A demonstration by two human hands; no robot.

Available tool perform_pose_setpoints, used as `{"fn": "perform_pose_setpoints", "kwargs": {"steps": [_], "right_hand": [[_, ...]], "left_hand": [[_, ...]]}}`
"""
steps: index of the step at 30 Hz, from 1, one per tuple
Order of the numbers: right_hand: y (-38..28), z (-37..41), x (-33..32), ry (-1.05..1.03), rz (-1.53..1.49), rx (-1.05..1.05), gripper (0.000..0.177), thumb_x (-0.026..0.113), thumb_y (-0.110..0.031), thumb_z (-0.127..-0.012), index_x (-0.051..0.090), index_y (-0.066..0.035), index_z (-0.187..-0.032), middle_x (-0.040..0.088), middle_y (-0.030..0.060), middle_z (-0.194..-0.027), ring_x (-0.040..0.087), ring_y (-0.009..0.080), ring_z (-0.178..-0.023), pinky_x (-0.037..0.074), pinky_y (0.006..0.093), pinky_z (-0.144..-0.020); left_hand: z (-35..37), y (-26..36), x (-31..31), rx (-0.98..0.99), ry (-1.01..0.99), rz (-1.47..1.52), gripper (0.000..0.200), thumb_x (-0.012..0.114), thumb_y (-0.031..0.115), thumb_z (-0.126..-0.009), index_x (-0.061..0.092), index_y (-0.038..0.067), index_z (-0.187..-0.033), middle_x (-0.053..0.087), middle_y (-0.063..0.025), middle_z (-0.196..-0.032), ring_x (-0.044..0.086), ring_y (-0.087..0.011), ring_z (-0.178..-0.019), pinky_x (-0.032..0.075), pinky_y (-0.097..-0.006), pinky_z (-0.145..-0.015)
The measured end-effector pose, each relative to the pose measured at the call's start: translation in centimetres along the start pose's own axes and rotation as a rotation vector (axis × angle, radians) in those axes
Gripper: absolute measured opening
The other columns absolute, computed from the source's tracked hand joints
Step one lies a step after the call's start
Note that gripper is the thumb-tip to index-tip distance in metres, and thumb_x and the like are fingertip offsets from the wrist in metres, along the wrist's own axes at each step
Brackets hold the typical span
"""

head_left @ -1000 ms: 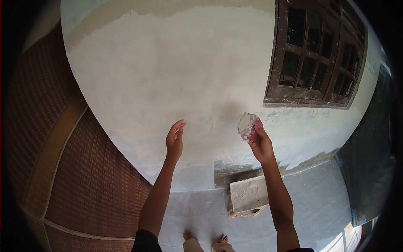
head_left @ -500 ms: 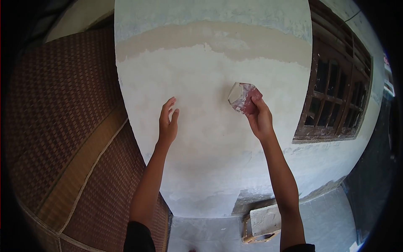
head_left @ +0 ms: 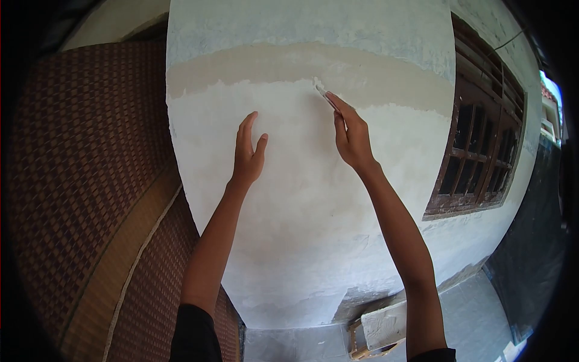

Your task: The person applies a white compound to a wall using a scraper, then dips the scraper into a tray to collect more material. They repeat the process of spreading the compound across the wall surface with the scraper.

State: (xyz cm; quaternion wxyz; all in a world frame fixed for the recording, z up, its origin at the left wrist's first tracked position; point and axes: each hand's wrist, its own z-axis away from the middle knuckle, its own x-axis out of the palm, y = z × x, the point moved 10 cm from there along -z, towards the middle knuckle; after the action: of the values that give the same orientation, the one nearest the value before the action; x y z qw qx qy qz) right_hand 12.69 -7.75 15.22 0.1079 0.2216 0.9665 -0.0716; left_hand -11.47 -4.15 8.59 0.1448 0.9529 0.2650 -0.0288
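In the head view, my right hand [head_left: 353, 134] grips a flat scraper [head_left: 325, 98], now seen nearly edge-on. Its tip is right at the wall, where fresh white putty [head_left: 317, 82] meets the beige band. My left hand [head_left: 249, 151] is raised before the white-coated wall [head_left: 289, 193] with its fingers apart and nothing in them. Across the upper wall runs the beige unpainted band [head_left: 253, 65], its lower edge ragged where the white coat stops.
A brown window with glass panes [head_left: 476, 145] is set in the wall at the right. Woven matting [head_left: 90, 139] hangs along the left side. Low down, a board smeared with white [head_left: 385, 327] rests on a small wooden stool [head_left: 357, 341] on the grey floor.
My right hand has moved up and left, turning the scraper from broadside to edge-on at the putty line. My left hand has risen slightly.
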Motion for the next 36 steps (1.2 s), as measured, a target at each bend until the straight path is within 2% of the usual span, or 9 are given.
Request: {"fn": "perform_pose_setpoints", "kwargs": {"steps": [1,2,4,7,10,18,24,27,36], "right_hand": [[-1.3,-0.2,0.4,0.028,0.084,-0.217,0.048,0.051,0.006,-0.096,0.053,-0.006,-0.143,0.06,0.0157,-0.141,0.058,0.0335,-0.131,0.044,0.0433,-0.111],[-1.0,-0.4,0.9,0.025,0.079,-0.221,0.048,0.051,0.006,-0.096,0.053,-0.006,-0.143,0.06,0.0157,-0.141,0.058,0.0335,-0.131,0.044,0.0433,-0.111],[-1.6,-0.6,2.4,0.025,0.372,-0.376,0.054,0.055,0.008,-0.092,0.053,-0.009,-0.144,0.057,0.0138,-0.146,0.053,0.0363,-0.136,0.04,0.0515,-0.115],[-1.1,-1.0,3.3,0.07,0.451,-0.433,0.054,0.058,0.007,-0.091,0.055,-0.011,-0.142,0.056,0.0117,-0.147,0.053,0.034,-0.137,0.038,0.0553,-0.115],[-0.5,-1.4,3.6,0.112,0.505,-0.477,0.053,0.06,0.006,-0.091,0.056,-0.01,-0.141,0.056,0.0116,-0.148,0.053,0.0336,-0.137,0.038,0.0553,-0.115],[0.4,-2.3,4.8,0.121,0.596,-0.498,0.05,0.063,0.004,-0.091,0.058,-0.008,-0.14,0.057,0.0115,-0.147,0.054,0.0314,-0.136,0.039,0.0543,-0.114],[0.7,-2.2,5.5,0.149,0.67,-0.497,0.048,0.065,0.002,-0.091,0.06,-0.009,-0.137,0.058,0.0107,-0.146,0.055,0.0302,-0.135,0.041,0.0518,-0.113],[0.6,-2.1,5.8,0.15,0.711,-0.494,0.046,0.065,0.0,-0.091,0.063,-0.009,-0.136,0.059,0.0109,-0.146,0.056,0.0301,-0.134,0.042,0.05,-0.113],[0.8,-2.7,7.1,0.103,0.828,-0.429,0.039,0.065,-0.002,-0.089,0.069,-0.007,-0.128,0.063,0.0132,-0.14,0.061,0.0327,-0.129,0.049,0.0489,-0.107]], "left_hand": [[-0.3,-0.2,0.1,-0.003,0.007,-0.002,0.056,0.049,0.013,-0.102,0.035,0.007,-0.155,0.036,-0.0134,-0.159,0.033,-0.0295,-0.149,0.026,-0.0456,-0.123],[-0.5,0.0,0.1,0.043,0.024,-0.055,0.057,0.051,0.014,-0.102,0.034,0.007,-0.156,0.037,-0.0145,-0.159,0.034,-0.0314,-0.148,0.028,-0.046,-0.122],[-1.1,-0.3,-0.3,0.095,0.048,-0.118,0.058,0.053,0.016,-0.103,0.033,0.006,-0.156,0.038,-0.0156,-0.158,0.036,-0.0333,-0.146,0.03,-0.0465,-0.12],[-1.8,-0.7,-0.7,0.153,0.059,-0.195,0.06,0.054,0.014,-0.101,0.032,0.005,-0.156,0.037,-0.016,-0.159,0.036,-0.0339,-0.146,0.029,-0.0467,-0.12],[-2.0,-1.7,-1.2,0.163,0.074,-0.226,0.062,0.055,0.012,-0.099,0.032,0.004,-0.156,0.038,-0.0168,-0.159,0.036,-0.0346,-0.146,0.028,-0.0479,-0.121],[-1.5,-3.1,-0.9,0.258,0.067,-0.393,0.064,0.053,0.016,-0.099,0.03,0.004,-0.158,0.033,-0.0138,-0.163,0.028,-0.0333,-0.152,0.018,-0.0549,-0.124],[-1.0,-3.3,-0.2,0.298,0.127,-0.59,0.062,0.054,0.015,-0.097,0.037,0.005,-0.156,0.036,-0.0107,-0.164,0.032,-0.0289,-0.153,0.02,-0.0526,-0.124],[-1.0,-3.6,0.1,0.305,0.116,-0.599,0.065,0.052,0.015,-0.097,0.033,0.004,-0.158,0.033,-0.0125,-0.164,0.029,-0.0317,-0.153,0.018,-0.0556,-0.123],[-1.0,-3.6,0.0,0.301,0.116,-0.593,0.064,0.053,0.015,-0.096,0.035,0.004,-0.157,0.034,-0.0126,-0.164,0.031,-0.0329,-0.152,0.019,-0.0566,-0.123]]}}
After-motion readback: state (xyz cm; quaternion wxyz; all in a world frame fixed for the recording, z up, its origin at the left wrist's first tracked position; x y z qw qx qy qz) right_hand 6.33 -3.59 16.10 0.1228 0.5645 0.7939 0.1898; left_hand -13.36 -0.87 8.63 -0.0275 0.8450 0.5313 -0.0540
